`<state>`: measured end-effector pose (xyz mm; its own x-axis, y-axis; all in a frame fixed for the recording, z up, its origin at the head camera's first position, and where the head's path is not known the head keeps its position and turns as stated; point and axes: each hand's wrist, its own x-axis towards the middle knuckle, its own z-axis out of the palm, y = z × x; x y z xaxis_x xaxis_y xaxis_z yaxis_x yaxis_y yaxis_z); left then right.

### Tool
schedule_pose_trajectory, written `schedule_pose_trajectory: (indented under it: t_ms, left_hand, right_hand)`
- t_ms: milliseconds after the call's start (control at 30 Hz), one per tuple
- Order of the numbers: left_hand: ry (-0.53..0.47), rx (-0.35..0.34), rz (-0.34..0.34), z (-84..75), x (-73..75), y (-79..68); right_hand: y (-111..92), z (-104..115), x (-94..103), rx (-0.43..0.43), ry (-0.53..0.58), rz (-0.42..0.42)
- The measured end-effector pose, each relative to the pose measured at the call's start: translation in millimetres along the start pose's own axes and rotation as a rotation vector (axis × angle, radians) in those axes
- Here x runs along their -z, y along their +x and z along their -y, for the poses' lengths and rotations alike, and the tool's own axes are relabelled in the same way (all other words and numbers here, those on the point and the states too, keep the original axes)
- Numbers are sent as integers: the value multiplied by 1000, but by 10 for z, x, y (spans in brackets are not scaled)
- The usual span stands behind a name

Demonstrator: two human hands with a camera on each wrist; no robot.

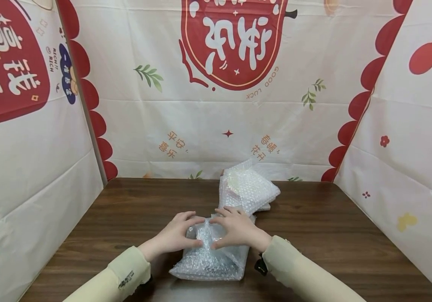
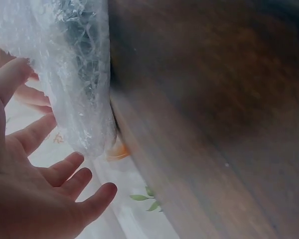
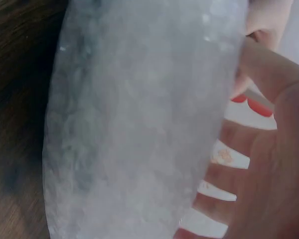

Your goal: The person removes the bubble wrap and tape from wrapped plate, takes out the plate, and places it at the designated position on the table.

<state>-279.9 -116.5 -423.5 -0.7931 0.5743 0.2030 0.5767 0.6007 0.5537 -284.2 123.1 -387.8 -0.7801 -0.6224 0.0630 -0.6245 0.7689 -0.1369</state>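
Observation:
A clear bubble wrap bag [image 1: 212, 264] lies on the table right in front of me, puffed out, with something dark faintly showing through the plastic. Over its left upper part reaches my left hand [image 1: 176, 235], fingers spread and lightly bent. From the other side my right hand [image 1: 240, 230] spans the top of the bag, thumb and fingers apart. In the left wrist view the fingertips [image 2: 74, 158] are right at the edge of the bubble wrap. The right wrist view has the bag [image 3: 139, 119] blurred and close, with the right fingers stretched beyond it.
Behind the bag, slightly right, several more bubble wrap bags [image 1: 247, 188] lie piled near the table's back edge. Printed white cloth [image 1: 216, 121] encloses the brown wooden table [image 1: 306, 235] at the back and both sides.

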Motion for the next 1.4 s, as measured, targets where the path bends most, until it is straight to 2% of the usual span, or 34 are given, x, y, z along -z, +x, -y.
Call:
schedule_pose_trajectory:
  t_ms: [233, 467, 600, 900, 1100, 1400]
  left_hand:
    - [157, -6, 16, -76, -17, -11]
    - [259, -8, 40, -84, -49, -10]
    - [276, -3, 49, -58, -84, -11]
    - [282, 14, 50, -71, -95, -21]
    - [287, 23, 44, -86, -100, -21]
    - [296, 24, 30, -86, -135, -19]
  right_hand:
    - [41, 111, -59, -33, -58, -92]
    - [93, 144, -79, -28, -10, -95]
    - [110, 135, -111, -20, 26, -110]
    - [191, 95, -195, -13, 15, -119]
    - [216, 54, -195, 37, 43, -131]
    - [254, -31, -209, 21, 178, -77]
